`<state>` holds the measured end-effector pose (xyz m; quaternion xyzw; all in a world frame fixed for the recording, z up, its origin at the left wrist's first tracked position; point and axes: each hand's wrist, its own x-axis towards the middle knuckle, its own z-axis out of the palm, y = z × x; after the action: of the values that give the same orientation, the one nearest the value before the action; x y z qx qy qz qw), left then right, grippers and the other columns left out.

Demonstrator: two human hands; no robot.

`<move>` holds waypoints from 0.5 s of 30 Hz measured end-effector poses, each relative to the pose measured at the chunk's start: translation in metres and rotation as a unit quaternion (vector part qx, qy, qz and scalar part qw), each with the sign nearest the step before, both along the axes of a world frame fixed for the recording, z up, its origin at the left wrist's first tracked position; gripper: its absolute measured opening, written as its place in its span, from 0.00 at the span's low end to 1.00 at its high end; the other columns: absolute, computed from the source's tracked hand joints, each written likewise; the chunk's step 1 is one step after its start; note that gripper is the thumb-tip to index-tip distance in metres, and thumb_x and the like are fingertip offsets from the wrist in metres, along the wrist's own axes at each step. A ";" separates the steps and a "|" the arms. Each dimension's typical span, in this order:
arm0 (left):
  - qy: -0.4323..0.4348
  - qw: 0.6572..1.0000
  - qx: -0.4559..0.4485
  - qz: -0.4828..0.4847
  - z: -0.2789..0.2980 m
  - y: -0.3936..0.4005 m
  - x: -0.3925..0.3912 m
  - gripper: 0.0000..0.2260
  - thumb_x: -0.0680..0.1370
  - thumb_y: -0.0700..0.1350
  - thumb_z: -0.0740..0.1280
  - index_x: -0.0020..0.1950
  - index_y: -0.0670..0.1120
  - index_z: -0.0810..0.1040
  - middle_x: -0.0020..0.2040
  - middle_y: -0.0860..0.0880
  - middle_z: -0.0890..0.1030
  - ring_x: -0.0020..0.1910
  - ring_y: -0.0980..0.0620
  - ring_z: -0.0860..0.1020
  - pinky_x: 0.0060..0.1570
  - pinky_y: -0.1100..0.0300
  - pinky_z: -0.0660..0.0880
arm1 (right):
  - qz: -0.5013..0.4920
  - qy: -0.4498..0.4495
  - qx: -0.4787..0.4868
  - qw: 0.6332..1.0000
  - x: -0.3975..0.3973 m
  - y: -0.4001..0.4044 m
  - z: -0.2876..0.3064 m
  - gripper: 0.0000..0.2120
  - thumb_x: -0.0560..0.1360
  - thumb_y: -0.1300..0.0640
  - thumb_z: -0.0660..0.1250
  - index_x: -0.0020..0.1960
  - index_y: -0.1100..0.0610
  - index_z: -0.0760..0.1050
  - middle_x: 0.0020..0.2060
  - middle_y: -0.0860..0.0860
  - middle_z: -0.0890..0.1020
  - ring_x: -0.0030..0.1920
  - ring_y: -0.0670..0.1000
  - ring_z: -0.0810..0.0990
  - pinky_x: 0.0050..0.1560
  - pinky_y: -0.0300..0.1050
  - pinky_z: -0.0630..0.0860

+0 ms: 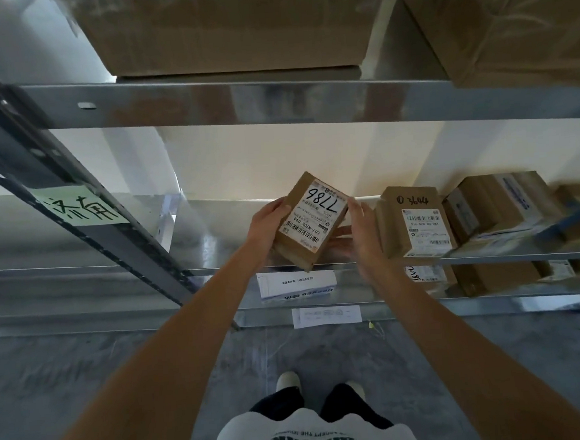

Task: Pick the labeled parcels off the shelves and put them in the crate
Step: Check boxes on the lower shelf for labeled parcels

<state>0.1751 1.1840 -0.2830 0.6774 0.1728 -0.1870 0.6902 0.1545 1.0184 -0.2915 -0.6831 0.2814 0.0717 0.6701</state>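
**Lifting parcel 7786 off the middle shelf**

Holding the small parcel (311, 220) between both hands, I have it tilted with its white label facing me, I think so that I can read the handwritten number against the printed code. My left hand (267, 226) wraps the parcel's left edge, thumb across the top corner and fingers curled behind. My right hand (358, 230) grips the other side, thumb up along the right edge and fingers reaching underneath to carry the weight. Neither hand is free.

The parcel sits just above the front lip of the metal shelf (220, 231), its lower corner hanging past the edge, so I judge it is already clear of the shelf surface. Just beside my right hand stands another labeled box (416, 224), upright with its label forward, and more parcels (497, 205) crowd the shelf further right, blurred. A green note (78, 207) is stuck to the upright post on my left. Large cartons (230, 28) fill the shelf above. I cannot see the crate anywhere from here.
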 end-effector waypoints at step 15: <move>0.056 0.994 -0.048 0.078 -0.023 -0.019 0.009 0.17 0.74 0.53 0.58 0.51 0.43 0.79 0.45 0.45 0.83 0.47 0.46 0.81 0.52 0.48 0.80 | -0.078 0.103 0.066 0.989 -0.019 0.007 -0.012 0.16 0.83 0.47 0.58 0.64 0.57 0.65 0.51 0.62 0.82 0.42 0.61 0.85 0.31 0.51 0.83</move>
<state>0.1843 1.1655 -0.3064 0.6161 0.2548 -0.1784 0.7237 0.1355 1.0257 -0.3038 -0.6023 0.3963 0.1074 0.6845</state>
